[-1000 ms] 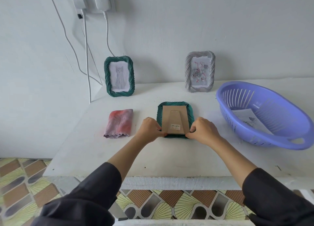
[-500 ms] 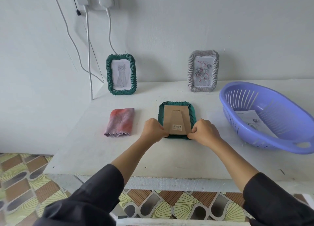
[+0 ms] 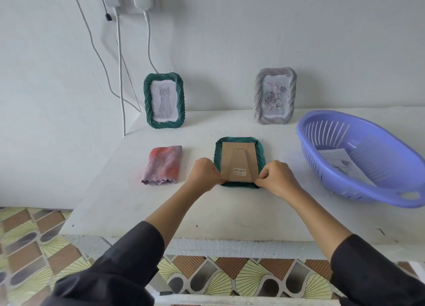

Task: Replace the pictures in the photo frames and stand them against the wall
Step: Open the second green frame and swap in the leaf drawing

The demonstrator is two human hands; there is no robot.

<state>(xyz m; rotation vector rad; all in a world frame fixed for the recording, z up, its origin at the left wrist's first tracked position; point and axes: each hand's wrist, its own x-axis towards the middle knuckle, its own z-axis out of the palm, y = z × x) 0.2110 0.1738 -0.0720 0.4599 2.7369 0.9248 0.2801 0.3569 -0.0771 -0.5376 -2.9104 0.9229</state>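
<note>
A white table (image 3: 230,213) fills the middle of the picture, with its back edge at the wall. At the upper left of it a green frame (image 3: 164,101) with a cat drawing stands up. At the upper right a grey frame (image 3: 275,96) with roses stands up. In the middle another green frame (image 3: 239,163) lies face down, brown back up. Left of it lies a folded pink cloth (image 3: 163,165). On the right sits a purple basket (image 3: 358,167).

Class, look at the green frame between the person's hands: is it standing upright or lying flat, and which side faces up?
Lying flat, face down: the green frame rests on the table, its cardboard back facing up.
</note>
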